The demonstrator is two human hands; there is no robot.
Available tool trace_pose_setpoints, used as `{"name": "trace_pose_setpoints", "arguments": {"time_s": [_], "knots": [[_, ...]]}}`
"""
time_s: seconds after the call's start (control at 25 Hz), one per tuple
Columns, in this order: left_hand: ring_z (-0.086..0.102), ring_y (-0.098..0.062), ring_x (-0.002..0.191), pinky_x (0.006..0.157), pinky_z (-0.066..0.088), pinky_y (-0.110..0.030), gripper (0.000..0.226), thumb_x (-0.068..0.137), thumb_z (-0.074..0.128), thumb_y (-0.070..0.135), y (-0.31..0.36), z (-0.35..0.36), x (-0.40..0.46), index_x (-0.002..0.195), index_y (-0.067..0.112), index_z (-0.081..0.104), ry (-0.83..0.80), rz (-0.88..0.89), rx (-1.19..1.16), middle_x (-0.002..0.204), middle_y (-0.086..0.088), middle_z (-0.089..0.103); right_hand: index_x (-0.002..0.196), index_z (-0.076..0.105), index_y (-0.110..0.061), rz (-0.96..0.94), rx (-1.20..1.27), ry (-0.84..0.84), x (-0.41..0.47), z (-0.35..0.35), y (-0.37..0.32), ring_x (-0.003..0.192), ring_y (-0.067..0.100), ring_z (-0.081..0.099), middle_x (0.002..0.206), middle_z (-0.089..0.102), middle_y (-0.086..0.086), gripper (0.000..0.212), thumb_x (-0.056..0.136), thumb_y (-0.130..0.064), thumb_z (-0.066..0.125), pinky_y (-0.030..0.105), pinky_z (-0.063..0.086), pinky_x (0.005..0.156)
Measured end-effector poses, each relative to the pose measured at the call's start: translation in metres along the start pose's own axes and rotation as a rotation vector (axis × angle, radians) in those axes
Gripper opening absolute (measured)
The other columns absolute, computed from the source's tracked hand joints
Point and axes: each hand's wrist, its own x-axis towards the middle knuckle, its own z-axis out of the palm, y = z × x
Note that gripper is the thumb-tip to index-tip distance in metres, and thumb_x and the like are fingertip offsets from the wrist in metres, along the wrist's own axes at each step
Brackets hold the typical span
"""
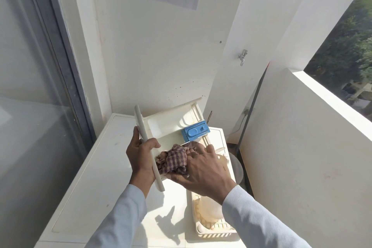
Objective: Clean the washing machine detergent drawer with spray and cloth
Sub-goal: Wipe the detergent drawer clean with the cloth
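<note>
The white detergent drawer (171,125) is lifted above the washing machine top (104,177), tilted, with a blue insert (195,132) in its far right part. My left hand (141,157) grips the drawer's front panel, thumb over the edge. My right hand (203,169) holds a brown checked cloth (173,160) and presses it into the drawer's near compartment. No spray bottle is in view.
A white slotted plastic tray (213,225) lies on the machine's right side under my right arm. A wall tap (243,57) sticks out above. A glass door (36,86) stands on the left, a low balcony wall (302,127) on the right.
</note>
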Motion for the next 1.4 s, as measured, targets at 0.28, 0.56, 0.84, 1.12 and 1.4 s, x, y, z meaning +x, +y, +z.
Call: {"name": "trace_pose_setpoints", "arguments": {"time_s": [0.28, 0.56, 0.84, 1.12, 1.4], "knots": [[0.050, -0.017, 0.081, 0.073, 0.046, -0.028, 0.065, 0.060, 0.063, 0.004, 0.007, 0.002, -0.002, 0.121, 0.021, 0.073, -0.037, -0.021, -0.025, 0.088, 0.002, 0.056, 0.112, 0.064, -0.026, -0.061, 0.078, 0.091, 0.004, -0.009, 0.004, 0.108, 0.029, 0.058, 0.092, 0.072, 0.004, 0.069, 0.090, -0.081, 0.027, 0.045, 0.036, 0.102], [0.043, -0.022, 0.074, 0.065, 0.042, -0.031, 0.065, 0.051, 0.062, 0.005, 0.001, 0.002, 0.001, 0.113, 0.021, 0.075, -0.052, -0.077, -0.070, 0.076, 0.004, 0.046, 0.068, 0.056, -0.018, -0.115, 0.641, 0.059, 0.008, 0.004, -0.002, 0.064, 0.015, 0.050, 0.064, 0.054, -0.001, 0.033, 0.084, -0.043, 0.070, 0.019, 0.038, 0.057], [0.050, -0.023, 0.072, 0.063, 0.047, -0.031, 0.039, 0.061, 0.067, 0.004, 0.000, 0.001, -0.003, 0.098, 0.015, 0.071, -0.037, -0.151, -0.060, 0.080, 0.000, 0.051, 0.082, 0.077, -0.022, 0.044, 1.059, -0.308, 0.017, -0.015, 0.012, 0.077, 0.023, 0.070, 0.082, 0.076, 0.005, 0.019, 0.069, -0.035, 0.074, 0.038, 0.059, 0.075], [0.049, -0.026, 0.081, 0.074, 0.043, -0.038, 0.036, 0.065, 0.067, 0.004, 0.012, -0.006, 0.006, 0.100, 0.001, 0.064, -0.004, -0.153, -0.042, 0.086, -0.003, 0.057, 0.092, 0.073, -0.021, 0.071, 0.699, -0.158, 0.019, -0.055, 0.085, 0.081, 0.023, 0.073, 0.085, 0.076, -0.001, 0.039, 0.067, -0.051, 0.071, 0.038, 0.062, 0.073], [0.050, -0.017, 0.075, 0.070, 0.045, -0.027, 0.046, 0.065, 0.066, 0.000, 0.018, 0.007, 0.001, 0.108, 0.013, 0.072, -0.070, -0.081, -0.053, 0.085, 0.002, 0.058, 0.089, 0.058, -0.020, -0.081, 0.212, -0.027, 0.006, -0.054, 0.041, 0.080, 0.015, 0.052, 0.071, 0.053, -0.009, 0.035, 0.087, -0.055, 0.054, 0.030, 0.042, 0.069]]}}
